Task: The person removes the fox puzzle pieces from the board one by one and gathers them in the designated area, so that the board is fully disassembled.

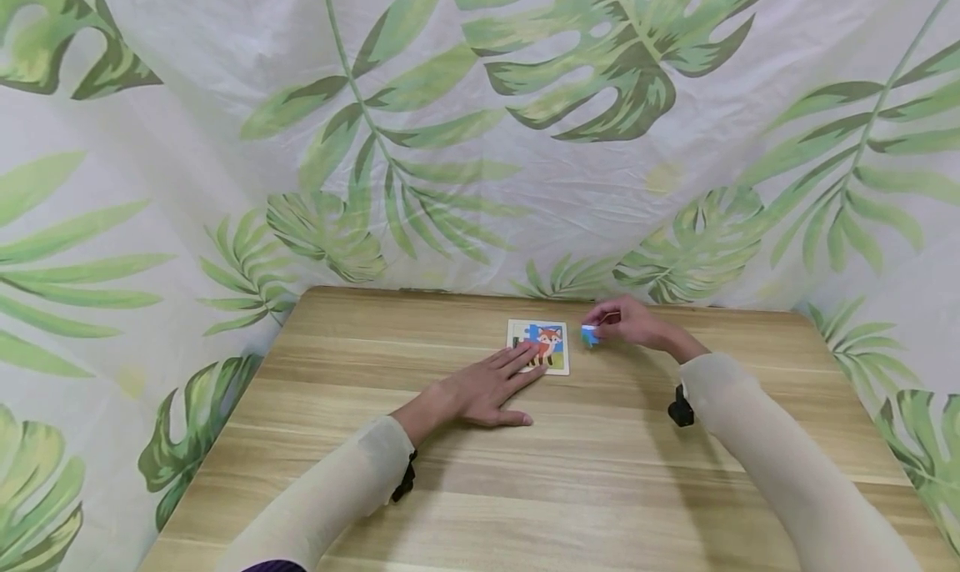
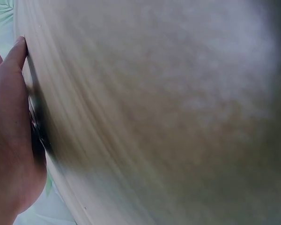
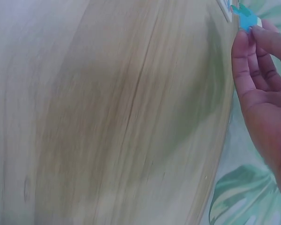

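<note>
A small fox jigsaw puzzle (image 1: 551,338) in a white-bordered tray (image 1: 556,370) lies on the wooden table. Its left part shows a pale, unfilled area. My left hand (image 1: 491,388) lies flat with spread fingers, its fingertips over the lower left of the puzzle and hiding part of it. To the right of the tray, my right hand (image 1: 633,322) pinches a blue and green puzzle piece (image 1: 589,335) between thumb and fingers. In the right wrist view the same puzzle piece (image 3: 247,20) sticks out past the fingertips, near a corner of the tray.
The wood-grain table (image 1: 585,480) reaches back to a leaf-print cloth (image 1: 450,163) that hangs behind it and along both sides. Black wrist cameras are strapped at both sleeves, one of them the right wrist camera (image 1: 681,407).
</note>
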Demonstrator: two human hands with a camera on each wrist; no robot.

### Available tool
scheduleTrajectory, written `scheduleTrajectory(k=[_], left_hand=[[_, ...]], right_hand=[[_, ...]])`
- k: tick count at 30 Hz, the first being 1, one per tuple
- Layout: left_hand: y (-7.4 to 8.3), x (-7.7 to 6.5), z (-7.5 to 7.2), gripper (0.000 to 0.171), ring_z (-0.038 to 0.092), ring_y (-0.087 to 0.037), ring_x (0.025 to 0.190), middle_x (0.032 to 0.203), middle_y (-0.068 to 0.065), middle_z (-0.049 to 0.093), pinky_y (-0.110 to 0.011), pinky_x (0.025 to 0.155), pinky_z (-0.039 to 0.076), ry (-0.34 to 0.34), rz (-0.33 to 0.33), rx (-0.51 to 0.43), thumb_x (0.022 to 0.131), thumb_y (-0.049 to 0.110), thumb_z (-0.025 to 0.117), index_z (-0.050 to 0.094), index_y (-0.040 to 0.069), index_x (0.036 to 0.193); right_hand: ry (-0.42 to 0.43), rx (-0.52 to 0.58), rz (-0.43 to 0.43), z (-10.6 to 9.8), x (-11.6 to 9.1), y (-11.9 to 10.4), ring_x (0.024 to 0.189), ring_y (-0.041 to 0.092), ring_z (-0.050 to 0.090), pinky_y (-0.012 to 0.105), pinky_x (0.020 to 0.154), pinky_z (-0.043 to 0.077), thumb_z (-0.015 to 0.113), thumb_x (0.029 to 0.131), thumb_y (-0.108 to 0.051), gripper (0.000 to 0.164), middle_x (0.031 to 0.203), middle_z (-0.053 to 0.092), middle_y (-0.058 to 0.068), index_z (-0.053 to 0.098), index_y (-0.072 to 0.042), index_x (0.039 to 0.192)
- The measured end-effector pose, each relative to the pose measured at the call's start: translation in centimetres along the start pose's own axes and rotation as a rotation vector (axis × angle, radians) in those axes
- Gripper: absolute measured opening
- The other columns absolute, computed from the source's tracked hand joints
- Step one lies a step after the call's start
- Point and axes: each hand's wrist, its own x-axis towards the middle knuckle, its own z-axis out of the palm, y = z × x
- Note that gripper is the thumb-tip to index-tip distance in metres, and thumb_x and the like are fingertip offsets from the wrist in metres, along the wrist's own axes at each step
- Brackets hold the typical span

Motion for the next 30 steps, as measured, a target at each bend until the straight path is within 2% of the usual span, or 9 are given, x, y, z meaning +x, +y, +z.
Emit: scheduleTrajectory(k=[7,15,22,30], left_hand=[[0.0,0.1,0.2,0.09,-0.005,-0.029,0.165,0.178,-0.015,-0.006,-0.043,0.133,0.01,0.008,-0.005,0.008,0.106,0.073,0.031,0.004,0.017,0.172],[0.2,0.2,0.2,0.09,-0.005,-0.028,0.165,0.178,-0.014,-0.007,-0.041,0.133,0.008,-0.008,-0.02,0.019,0.106,0.074,0.029,0.002,0.02,0.172],[0.3,0.0,0.1,0.089,-0.004,-0.029,0.165,0.178,-0.014,-0.006,-0.042,0.133,0.009,0.002,-0.023,0.012,0.106,0.073,0.03,0.003,0.02,0.172],[0.2,0.0,0.1,0.09,-0.007,-0.028,0.165,0.178,-0.014,-0.008,-0.042,0.133,0.008,-0.011,-0.029,0.016,0.106,0.074,0.028,0.0,0.02,0.172]], right_hand=[[0.01,-0.001,0.02,-1.1,-1.3,1.0,0.097,0.018,0.068,0.022,0.08,0.056,0.073,0.096,0.004,0.023,0.117,0.075,0.024,0.075,0.008,0.119],[-0.007,0.001,0.024,-2.1,-2.5,2.1,0.095,0.019,0.067,0.024,0.08,0.055,0.072,0.096,0.004,0.024,0.115,0.074,0.026,0.074,0.009,0.119],[0.003,0.016,0.02,-2.3,-2.7,2.6,0.094,0.018,0.067,0.023,0.079,0.056,0.071,0.096,0.006,0.023,0.114,0.074,0.028,0.073,0.011,0.118],[0.025,-0.03,0.044,-2.0,-2.3,2.8,0.088,0.017,0.068,0.024,0.072,0.056,0.072,0.095,0.007,0.02,0.108,0.075,0.027,0.075,0.011,0.115]])
